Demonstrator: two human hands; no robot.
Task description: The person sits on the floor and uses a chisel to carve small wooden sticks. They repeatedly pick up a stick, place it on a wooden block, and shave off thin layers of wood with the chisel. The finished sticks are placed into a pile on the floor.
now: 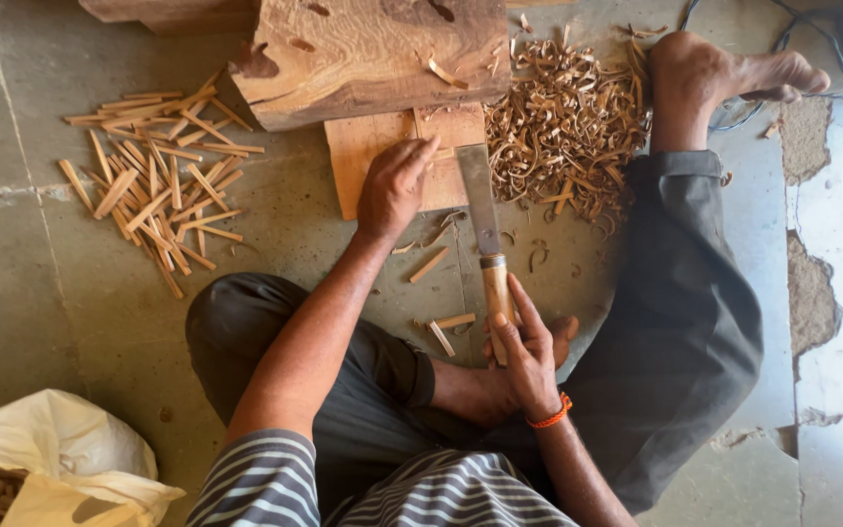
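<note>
Head view, looking down at your crossed legs on the floor (pixel 41 293).

1. Left hand (pixel 394 187): at 12 o'clock from your lap, palm down on the small flat board (pixel 358 161). Your fingers (pixel 420 154) lie pressed together, tips reaching the board's upper edge; whether they pin a stick beneath them cannot be told.
2. Right hand (pixel 524 353): at centre, slightly toward 3 o'clock. Your fingers curl around the wooden handle (pixel 496 293) of the knife (pixel 478 200), forefinger stretched up along it. An orange band (pixel 550 418) circles the wrist.
3. Knife: broad steel blade pointing to 12 o'clock, its tip just beside the board's right edge, close to your left fingertips.
4. Small flat board: pale wood, lying flat on the floor, its top edge tucked under the large log block (pixel 363 54) at 12 o'clock.
5. Cut sticks (pixel 153 181): loose heap at 10 o'clock, well apart from both hands.
6. Stray sticks (pixel 441 327): a few on the floor between the board and your lap.
7. Shavings (pixel 568 122): curled pile at 1 o'clock, touching your bare foot (pixel 724 73).
8. White sack (pixel 60 459): at 8 o'clock, open, with dark wood pieces showing inside.
</note>
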